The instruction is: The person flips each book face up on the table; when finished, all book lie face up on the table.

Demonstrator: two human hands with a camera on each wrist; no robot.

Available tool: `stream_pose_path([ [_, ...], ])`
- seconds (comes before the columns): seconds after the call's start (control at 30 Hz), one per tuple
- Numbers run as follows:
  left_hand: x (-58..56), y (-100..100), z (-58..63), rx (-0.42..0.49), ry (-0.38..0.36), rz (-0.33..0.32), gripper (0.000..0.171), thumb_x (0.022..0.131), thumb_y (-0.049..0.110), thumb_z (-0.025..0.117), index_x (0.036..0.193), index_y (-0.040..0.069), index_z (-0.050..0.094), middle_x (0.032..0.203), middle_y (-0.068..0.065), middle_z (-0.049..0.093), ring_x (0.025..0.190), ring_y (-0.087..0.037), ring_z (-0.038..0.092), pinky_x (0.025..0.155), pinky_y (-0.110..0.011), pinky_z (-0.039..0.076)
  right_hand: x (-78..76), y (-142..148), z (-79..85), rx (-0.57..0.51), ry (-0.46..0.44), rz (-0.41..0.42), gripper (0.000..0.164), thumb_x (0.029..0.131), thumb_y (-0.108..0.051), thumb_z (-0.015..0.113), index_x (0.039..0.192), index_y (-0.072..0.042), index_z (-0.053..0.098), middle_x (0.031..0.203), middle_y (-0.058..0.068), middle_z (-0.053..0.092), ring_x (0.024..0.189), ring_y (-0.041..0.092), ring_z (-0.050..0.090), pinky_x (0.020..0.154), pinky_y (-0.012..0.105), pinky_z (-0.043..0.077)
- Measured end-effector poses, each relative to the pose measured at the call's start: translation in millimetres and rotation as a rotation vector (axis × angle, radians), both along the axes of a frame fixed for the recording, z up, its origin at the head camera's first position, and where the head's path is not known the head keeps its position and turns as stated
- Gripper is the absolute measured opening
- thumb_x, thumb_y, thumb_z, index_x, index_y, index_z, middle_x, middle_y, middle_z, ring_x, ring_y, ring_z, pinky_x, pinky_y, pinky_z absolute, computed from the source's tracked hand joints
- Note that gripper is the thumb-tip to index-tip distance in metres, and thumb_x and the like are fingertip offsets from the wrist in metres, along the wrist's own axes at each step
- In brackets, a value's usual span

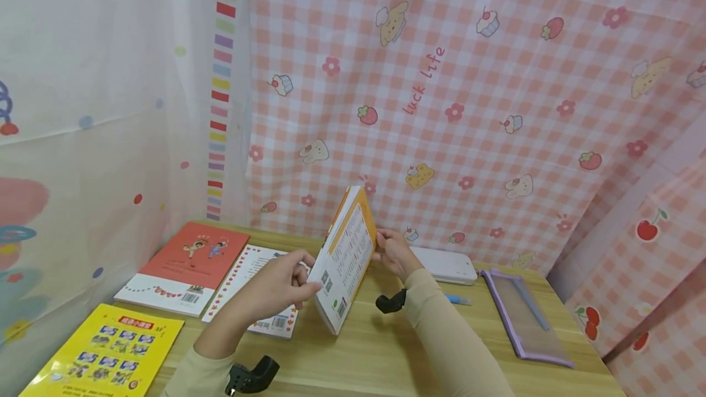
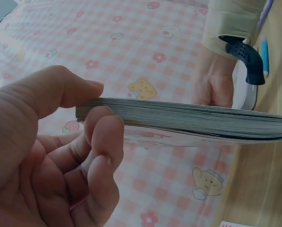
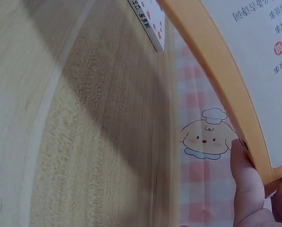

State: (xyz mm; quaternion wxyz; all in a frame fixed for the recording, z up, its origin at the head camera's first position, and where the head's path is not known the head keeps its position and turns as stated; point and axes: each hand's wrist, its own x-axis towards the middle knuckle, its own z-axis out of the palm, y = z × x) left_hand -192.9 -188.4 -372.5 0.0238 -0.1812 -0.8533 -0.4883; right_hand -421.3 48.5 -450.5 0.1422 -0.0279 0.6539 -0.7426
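Left hand (image 1: 278,290) and right hand (image 1: 395,254) are both pinching one orange-and-white book (image 1: 349,262), tilted up over the bench (image 1: 353,366); three more books (image 1: 184,265) lie left, plus one white case (image 1: 448,264), one blue marker (image 1: 458,300), one purple-edged pouch (image 1: 524,317) on the right.

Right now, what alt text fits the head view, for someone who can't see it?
A person's left hand and right hand hold an orange-and-white book nearly upright at a wooden table. To its left lie a yellow book, a red-and-white book and a white book; to its right, a white case, blue pen and purple-edged pouch.
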Motion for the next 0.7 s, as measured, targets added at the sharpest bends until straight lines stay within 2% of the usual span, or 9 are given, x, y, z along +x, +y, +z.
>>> stream_pose_path([
  [0.13,1.4,0.9,2.2,-0.009,0.019,0.003,0.032,0.094,0.016,0.071,0.117,-0.002,0.056,0.069,0.001,0.059,0.060,-0.028,0.065,0.054,-0.026,0.047,0.1,-1.1,1.8,-0.013,-0.003,0.006,0.040,0.108,-0.011,0.041,0.142,0.008,0.051,0.118,0.016,0.062,0.097,0.021,0.063,0.073,0.036,0.056],
  [0.47,3.8,2.6,6.6,-0.044,0.060,0.009,0.033,0.094,0.018,0.072,0.117,-0.001,0.057,0.068,0.004,0.059,0.056,-0.016,0.062,0.063,-0.026,0.051,1.7,-2.1,1.9,-0.053,-0.018,0.038,0.040,0.108,-0.012,0.041,0.141,0.008,0.050,0.109,0.010,0.062,0.091,0.018,0.062,0.072,0.033,0.055],
  [0.7,4.1,3.5,5.2,-0.047,0.072,0.011,0.031,0.094,0.017,0.071,0.117,0.000,0.058,0.068,0.005,0.059,0.055,-0.018,0.063,0.061,-0.026,0.051,3.6,-2.4,-0.7,-0.081,-0.001,0.056,0.039,0.108,-0.014,0.041,0.139,0.009,0.049,0.105,0.007,0.061,0.088,0.015,0.062,0.072,0.031,0.055],
])
